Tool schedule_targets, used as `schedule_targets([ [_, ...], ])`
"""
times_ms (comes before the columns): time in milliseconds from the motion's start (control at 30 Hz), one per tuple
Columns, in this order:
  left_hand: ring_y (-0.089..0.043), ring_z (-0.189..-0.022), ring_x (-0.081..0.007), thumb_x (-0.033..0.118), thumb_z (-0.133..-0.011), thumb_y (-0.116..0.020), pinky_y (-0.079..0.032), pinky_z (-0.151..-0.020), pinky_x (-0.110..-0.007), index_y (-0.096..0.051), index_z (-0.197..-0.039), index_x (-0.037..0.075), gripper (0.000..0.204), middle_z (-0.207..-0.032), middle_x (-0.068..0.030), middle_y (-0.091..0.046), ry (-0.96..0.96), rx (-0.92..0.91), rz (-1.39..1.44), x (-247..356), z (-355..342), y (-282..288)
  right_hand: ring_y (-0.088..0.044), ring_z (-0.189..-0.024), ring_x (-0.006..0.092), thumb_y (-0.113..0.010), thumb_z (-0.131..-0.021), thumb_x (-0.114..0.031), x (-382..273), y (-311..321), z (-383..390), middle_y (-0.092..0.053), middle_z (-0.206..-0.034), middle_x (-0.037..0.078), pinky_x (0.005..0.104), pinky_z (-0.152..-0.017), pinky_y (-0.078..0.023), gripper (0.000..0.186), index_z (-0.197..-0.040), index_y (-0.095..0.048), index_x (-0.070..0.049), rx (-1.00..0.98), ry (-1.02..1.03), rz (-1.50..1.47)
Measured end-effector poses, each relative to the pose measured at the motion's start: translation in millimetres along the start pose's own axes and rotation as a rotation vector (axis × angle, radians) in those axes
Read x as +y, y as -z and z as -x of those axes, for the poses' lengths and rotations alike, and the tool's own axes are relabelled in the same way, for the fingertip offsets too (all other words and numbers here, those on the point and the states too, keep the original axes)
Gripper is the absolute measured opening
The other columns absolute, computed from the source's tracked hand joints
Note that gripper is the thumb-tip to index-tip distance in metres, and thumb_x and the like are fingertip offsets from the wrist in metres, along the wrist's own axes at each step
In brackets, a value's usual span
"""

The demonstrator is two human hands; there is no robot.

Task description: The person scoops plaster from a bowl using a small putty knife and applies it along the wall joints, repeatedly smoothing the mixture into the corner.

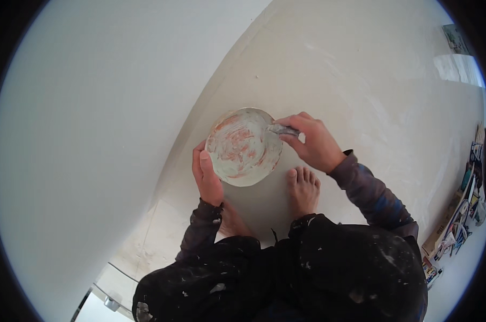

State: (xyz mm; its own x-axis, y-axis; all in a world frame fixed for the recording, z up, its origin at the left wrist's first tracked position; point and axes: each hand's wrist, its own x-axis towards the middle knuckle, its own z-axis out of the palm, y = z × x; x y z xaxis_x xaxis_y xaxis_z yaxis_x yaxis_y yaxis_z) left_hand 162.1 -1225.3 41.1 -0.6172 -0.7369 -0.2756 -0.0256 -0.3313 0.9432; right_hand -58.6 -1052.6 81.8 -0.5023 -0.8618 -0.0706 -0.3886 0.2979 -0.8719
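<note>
A round white tub [242, 174] is between my hands, its inside coated with white paste and streaked with reddish-orange. My left hand [206, 174] holds it at the left side, thumb along the rim and the other fingers partly hidden behind the wall. In my right hand [315, 140], thumb and fingers pinch the handle of a paste-smeared scraper [283, 130]. Its front end reaches over the right rim into the tub; the blade is hard to tell from the paste.
A pale wall [108, 107] rises on the left beside the light, smeared floor [361, 70]. My bare right foot [304, 196] stands just below the tub. Along the far right lies a cardboard box [441, 231] with assorted items. A white object with a metal fitting [111, 303] is at lower left.
</note>
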Motion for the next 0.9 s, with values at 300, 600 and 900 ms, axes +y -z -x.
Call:
schedule_targets([
  [300,-0.055,-0.114,-0.0181,0.043,-0.110,-0.045,-0.044,-0.103,-0.035,-0.048,-0.131,-0.005,0.053,-0.124,-0.0132,-0.058,-0.271,-0.018,-0.241,8.9,12.7,-19.7,-0.063,-0.108,0.0350,-0.066,-0.079,-0.002,2.4,-56.2,11.7,-0.071,-0.106,0.015,0.0411,-0.092,-0.054,0.043,-0.122,-0.061,0.001,0.159,0.347,0.514],
  [600,-0.057,-0.116,-0.0204,0.054,-0.109,-0.041,-0.047,-0.101,-0.037,-0.048,-0.131,-0.005,0.063,-0.124,-0.0149,-0.056,-0.306,0.073,-0.268,2.7,13.1,-28.2,-0.064,-0.098,0.0376,-0.067,-0.088,-0.003,-15.9,-70.2,34.9,-0.068,-0.094,0.017,0.0451,-0.085,-0.054,0.030,-0.118,-0.065,0.000,0.115,-0.024,0.179],
  [900,-0.057,-0.111,-0.0211,0.061,-0.104,-0.047,-0.047,-0.098,-0.036,-0.044,-0.131,-0.006,0.072,-0.121,-0.0171,-0.057,-0.363,0.184,-0.191,-14.6,12.9,-31.6,-0.065,-0.098,0.0378,-0.068,-0.091,-0.005,-37.5,-111.1,56.1,-0.069,-0.096,0.017,0.0459,-0.083,-0.054,0.027,-0.117,-0.066,0.000,0.009,-0.220,0.057],
])
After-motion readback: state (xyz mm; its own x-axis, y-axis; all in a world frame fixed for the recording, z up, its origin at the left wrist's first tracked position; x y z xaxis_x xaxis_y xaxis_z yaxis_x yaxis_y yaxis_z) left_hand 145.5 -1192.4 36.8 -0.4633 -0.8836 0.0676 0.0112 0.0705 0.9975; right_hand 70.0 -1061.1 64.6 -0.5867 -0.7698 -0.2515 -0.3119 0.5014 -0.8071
